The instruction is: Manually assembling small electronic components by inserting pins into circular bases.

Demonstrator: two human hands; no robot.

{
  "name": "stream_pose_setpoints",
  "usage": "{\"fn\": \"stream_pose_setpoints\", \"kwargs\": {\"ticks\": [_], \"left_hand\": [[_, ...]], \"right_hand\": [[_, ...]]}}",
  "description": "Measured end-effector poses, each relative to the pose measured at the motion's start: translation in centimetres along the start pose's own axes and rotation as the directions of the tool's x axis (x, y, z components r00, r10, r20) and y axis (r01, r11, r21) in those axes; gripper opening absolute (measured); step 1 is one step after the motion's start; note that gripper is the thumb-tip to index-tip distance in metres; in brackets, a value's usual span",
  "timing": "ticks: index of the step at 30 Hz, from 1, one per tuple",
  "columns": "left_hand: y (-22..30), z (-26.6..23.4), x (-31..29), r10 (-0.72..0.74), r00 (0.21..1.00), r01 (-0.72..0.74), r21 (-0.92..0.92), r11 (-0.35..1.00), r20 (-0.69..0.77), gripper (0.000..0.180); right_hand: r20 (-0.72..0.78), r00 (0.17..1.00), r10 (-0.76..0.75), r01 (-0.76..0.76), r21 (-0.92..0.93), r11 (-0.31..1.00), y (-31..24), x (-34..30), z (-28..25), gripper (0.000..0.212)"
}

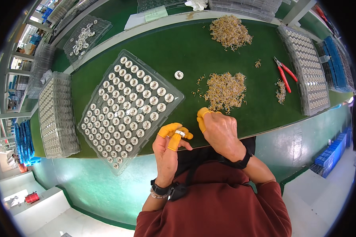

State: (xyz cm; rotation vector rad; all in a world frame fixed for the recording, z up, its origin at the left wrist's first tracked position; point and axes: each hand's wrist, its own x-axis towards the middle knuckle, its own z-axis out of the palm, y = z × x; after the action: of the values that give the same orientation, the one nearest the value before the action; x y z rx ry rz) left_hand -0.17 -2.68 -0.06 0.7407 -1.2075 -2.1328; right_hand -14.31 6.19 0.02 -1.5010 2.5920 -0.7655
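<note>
My left hand (167, 152), with yellow finger cots, pinches a small round white part (180, 133) at the front edge of the green tabletop (162, 43). To its right, my right hand (222, 132), also in yellow finger cots, has its thumb and fingertips pressed together; anything between them is too small to make out. Just beyond it lies a pile of tiny yellowish components with wire legs (225, 91). A clear plastic tray (176, 97) holding rows of similar white round parts lies left of my hands. One loose white part (178, 75) sits between tray and pile.
A second component pile (230, 32) lies farther back. Red-handled cutters (284, 73) rest at the right beside a small heap of thin bits (280, 91). Stacked filled trays stand at the left (58, 114) and right (307, 71). Another tray with scattered parts (85, 41) is back left.
</note>
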Motion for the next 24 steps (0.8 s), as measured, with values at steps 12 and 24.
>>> {"fn": "stream_pose_setpoints", "kwargs": {"ticks": [12,24], "left_hand": [[0.1,1.6,-0.1,-0.179,0.973,0.179,0.01,0.984,0.147,0.023],[-0.6,2.2,-0.8,-0.292,0.924,0.278,0.091,0.956,0.248,0.018]], "right_hand": [[0.043,0.94,0.34,-0.294,0.609,0.737,2.4,-3.8,-3.7,0.018],[0.239,0.919,0.313,-0.331,0.899,0.288,1.4,-5.2,-3.2,0.015]]}}
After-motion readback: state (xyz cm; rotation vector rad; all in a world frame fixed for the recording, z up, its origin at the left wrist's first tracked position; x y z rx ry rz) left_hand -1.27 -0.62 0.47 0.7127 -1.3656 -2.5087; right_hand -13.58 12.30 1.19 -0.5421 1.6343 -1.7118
